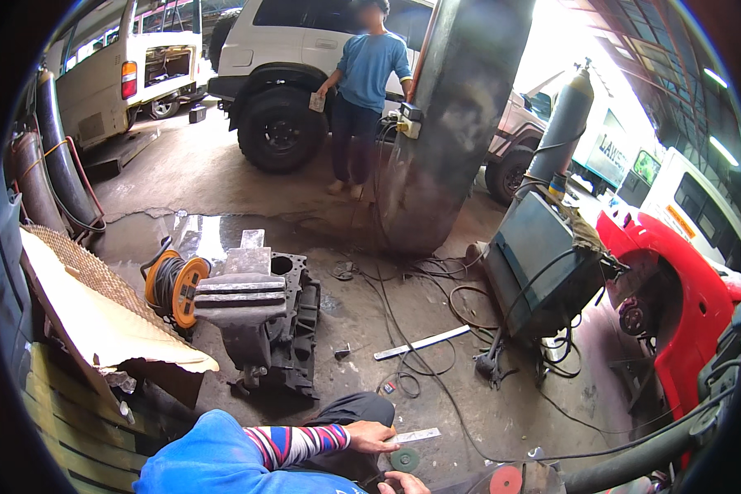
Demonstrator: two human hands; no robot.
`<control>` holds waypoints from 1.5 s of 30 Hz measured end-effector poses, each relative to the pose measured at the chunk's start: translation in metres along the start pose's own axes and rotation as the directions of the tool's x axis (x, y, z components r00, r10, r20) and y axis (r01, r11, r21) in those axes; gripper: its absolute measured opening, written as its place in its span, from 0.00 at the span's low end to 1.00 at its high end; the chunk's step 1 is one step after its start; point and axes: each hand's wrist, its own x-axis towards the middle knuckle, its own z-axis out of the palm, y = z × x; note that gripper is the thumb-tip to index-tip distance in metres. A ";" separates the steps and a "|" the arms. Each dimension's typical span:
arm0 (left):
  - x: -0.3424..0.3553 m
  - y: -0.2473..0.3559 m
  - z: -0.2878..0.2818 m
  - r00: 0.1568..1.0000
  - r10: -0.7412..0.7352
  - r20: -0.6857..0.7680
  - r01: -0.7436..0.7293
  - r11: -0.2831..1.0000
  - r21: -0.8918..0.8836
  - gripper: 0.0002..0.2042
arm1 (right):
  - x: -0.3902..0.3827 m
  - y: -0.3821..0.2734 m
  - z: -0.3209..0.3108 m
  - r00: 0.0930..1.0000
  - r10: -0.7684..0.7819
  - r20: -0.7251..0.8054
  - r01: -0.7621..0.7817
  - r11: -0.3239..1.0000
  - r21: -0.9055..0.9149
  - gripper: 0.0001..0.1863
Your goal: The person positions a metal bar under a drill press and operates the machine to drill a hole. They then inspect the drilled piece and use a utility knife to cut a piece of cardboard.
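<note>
My left hand (372, 436), below a striped sleeve, reaches across beside my dark-trousered knee, its fingers on a short flat metal strip (418, 434) that sticks out to the right. My right hand (403, 482) is at the lower edge, partly cut off, with curled fingers; what they hold is hidden. A green disc (405, 460) lies between my hands and a little right of them. Farther right, a red disc (505, 482) rests on a dark metal piece near a thick pipe.
Ahead stand an engine block (300, 329), orange cable reel (191, 292) and cardboard (99, 313). A long metal strip (421, 342) lies among floor cables. At right are a welding machine (528, 263) and red body panel (683, 329). A co-worker (369, 74) stands by a pillar (445, 148), holding something flat.
</note>
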 end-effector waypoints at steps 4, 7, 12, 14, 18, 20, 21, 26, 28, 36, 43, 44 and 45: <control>-0.003 0.001 0.000 1.000 0.012 -0.015 -0.012 1.000 -0.013 0.35 | 0.000 0.005 0.004 1.000 0.017 0.019 -0.017 1.000 -0.015 0.16; -0.004 0.001 -0.001 1.000 0.015 -0.013 -0.015 1.000 -0.021 0.34 | -0.002 0.006 0.008 0.999 0.036 0.024 -0.036 0.999 -0.007 0.16; -0.006 0.001 0.000 0.999 0.032 -0.042 -0.033 0.999 -0.019 0.34 | -0.002 0.004 0.009 1.000 0.023 0.021 -0.023 1.000 -0.008 0.16; -0.007 0.002 0.001 0.999 0.029 -0.042 -0.029 1.000 -0.008 0.34 | -0.001 0.002 0.009 1.000 0.022 0.023 -0.021 1.000 -0.012 0.16; -0.008 0.003 0.000 0.998 0.033 -0.053 -0.034 0.999 -0.027 0.34 | 0.000 0.000 0.009 0.999 0.036 0.030 -0.036 0.999 -0.016 0.16; -0.008 0.003 -0.001 0.999 0.018 -0.028 -0.019 1.000 -0.020 0.35 | 0.000 0.000 0.010 0.999 0.038 0.024 -0.038 0.999 -0.013 0.16; -0.008 0.003 -0.001 0.999 0.020 -0.036 -0.020 1.000 -0.019 0.35 | 0.000 -0.001 0.010 0.999 0.039 0.021 -0.039 0.999 -0.011 0.16; -0.006 0.000 0.002 0.997 0.045 -0.057 -0.046 0.999 -0.017 0.34 | 0.000 -0.002 0.011 0.999 0.046 0.025 -0.046 0.999 -0.019 0.16; -0.005 -0.002 0.003 0.997 0.038 -0.060 -0.040 0.999 -0.021 0.34 | 0.000 -0.002 0.012 0.999 0.040 0.027 -0.040 0.999 -0.018 0.16; -0.001 -0.010 0.011 0.995 0.050 -0.083 -0.053 0.998 -0.026 0.34 | 0.003 -0.003 0.014 0.999 0.022 0.040 -0.022 1.000 -0.004 0.15; 0.003 -0.014 0.013 0.997 0.039 -0.061 -0.041 0.999 -0.029 0.33 | 0.004 -0.002 0.016 1.000 -0.008 0.024 0.008 1.000 0.009 0.15; 0.003 -0.014 0.013 0.998 0.038 -0.045 -0.040 0.998 -0.043 0.33 | 0.004 -0.002 0.016 1.000 -0.012 0.019 0.011 1.000 0.009 0.16; 0.002 -0.013 0.012 0.997 0.039 -0.062 -0.041 0.998 -0.038 0.33 | 0.004 -0.001 0.016 1.000 -0.015 0.015 0.015 1.000 0.009 0.16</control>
